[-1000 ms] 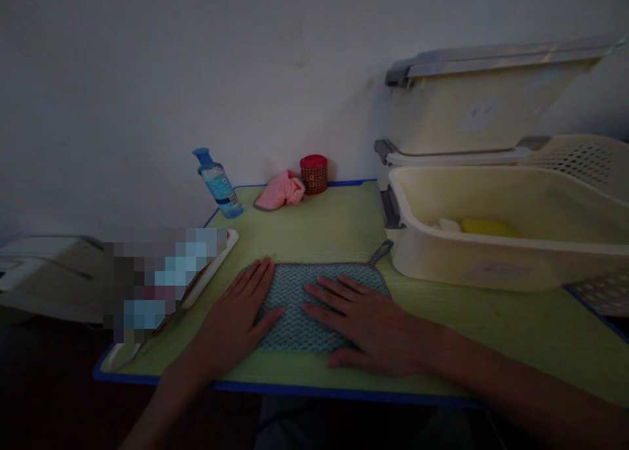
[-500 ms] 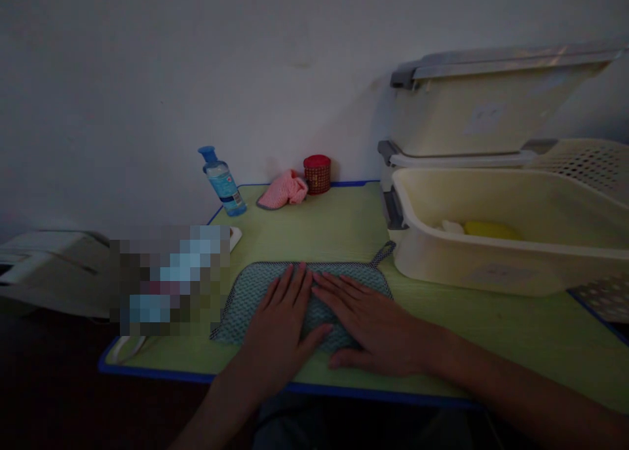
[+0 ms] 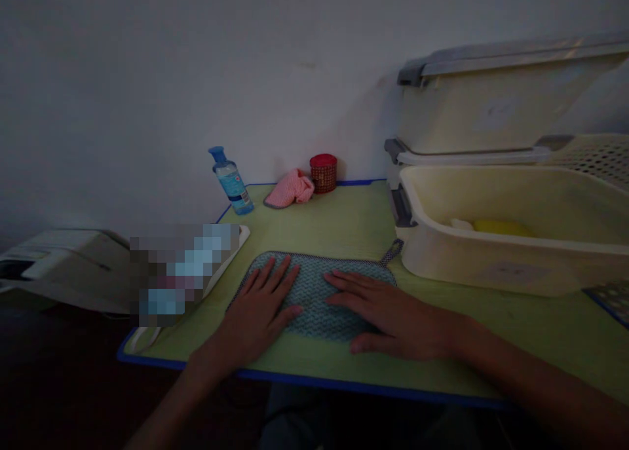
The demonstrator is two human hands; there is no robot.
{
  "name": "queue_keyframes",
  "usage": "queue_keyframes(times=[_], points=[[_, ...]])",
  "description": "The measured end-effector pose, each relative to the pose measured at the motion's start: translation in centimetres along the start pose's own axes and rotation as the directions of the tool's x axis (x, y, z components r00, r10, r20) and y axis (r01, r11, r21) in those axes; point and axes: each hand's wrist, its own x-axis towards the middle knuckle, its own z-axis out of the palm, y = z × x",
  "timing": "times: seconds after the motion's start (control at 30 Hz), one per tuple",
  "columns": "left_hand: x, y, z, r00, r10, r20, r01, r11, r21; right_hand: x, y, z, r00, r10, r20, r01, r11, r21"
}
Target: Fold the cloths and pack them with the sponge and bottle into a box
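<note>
A blue-green knitted cloth (image 3: 314,291) with a hanging loop at its far right corner lies flat on the green table (image 3: 344,224). My left hand (image 3: 258,309) rests palm down on the cloth's left part, fingers stretched out. My right hand (image 3: 388,309) lies flat on the cloth's right part, fingers pointing left. A small gap of cloth shows between the two hands. Neither hand holds anything.
A cream plastic tub (image 3: 515,230) with a yellow item (image 3: 501,227) inside stands at the right, a lidded cream box (image 3: 496,109) behind it. A blue bottle (image 3: 230,181), pink cloth (image 3: 289,191) and red jar (image 3: 323,173) stand at the wall. A white board (image 3: 223,266) lies left.
My left hand slid right to meet the right hand, then moved back left. The hands now lie apart on the cloth.
</note>
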Motion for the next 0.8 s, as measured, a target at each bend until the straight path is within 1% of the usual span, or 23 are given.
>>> queue_keyframes(times=[0.1, 0.2, 0.27, 0.3, 0.37, 0.5, 0.6, 0.73, 0.8], points=[[2.0, -1.5, -1.1, 0.988, 0.084, 0.132, -0.075, 0.994, -0.075, -0.2, 0.6, -0.3, 1.0, -0.017, -0.025, 0.017, 1.0, -0.012], [4.6, -2.9, -2.0, 0.944, 0.177, 0.278, -0.133, 0.976, -0.171, -0.3, 0.8, -0.3, 0.997, -0.068, -0.03, 0.066, 0.997, -0.043], [6.6, -3.7, -2.3, 0.917, 0.226, 0.33, -0.163, 0.965, -0.208, -0.3, 0.7, -0.3, 0.995, -0.095, -0.018, 0.094, 0.993, -0.073], [7.6, -3.9, -2.3, 0.906, 0.254, 0.338, -0.185, 0.957, -0.224, -0.2, 0.6, -0.3, 0.995, -0.1, -0.01, 0.099, 0.991, -0.088], [9.4, -4.3, -2.2, 0.896, 0.293, 0.334, -0.214, 0.944, -0.252, -0.2, 0.3, -0.2, 0.996, -0.094, 0.008, 0.094, 0.989, -0.117], [12.1, -4.5, -1.5, 0.914, 0.278, 0.295, -0.204, 0.944, -0.26, 0.0, -0.8, 0.3, 0.997, -0.047, 0.053, 0.054, 0.987, -0.152], [13.2, -4.3, -1.0, 0.928, 0.271, 0.256, -0.214, 0.949, -0.231, 0.1, -1.3, 1.0, 0.998, -0.043, 0.047, 0.049, 0.989, -0.139], [14.0, -4.1, -0.4, 0.94, 0.28, 0.194, -0.247, 0.953, -0.176, 0.1, -1.2, 1.7, 0.997, -0.078, -0.006, 0.077, 0.991, -0.109], [14.3, -4.2, -0.2, 0.949, 0.276, 0.155, -0.253, 0.955, -0.153, 0.1, -1.2, 1.8, 0.996, -0.087, -0.012, 0.086, 0.991, -0.099]])
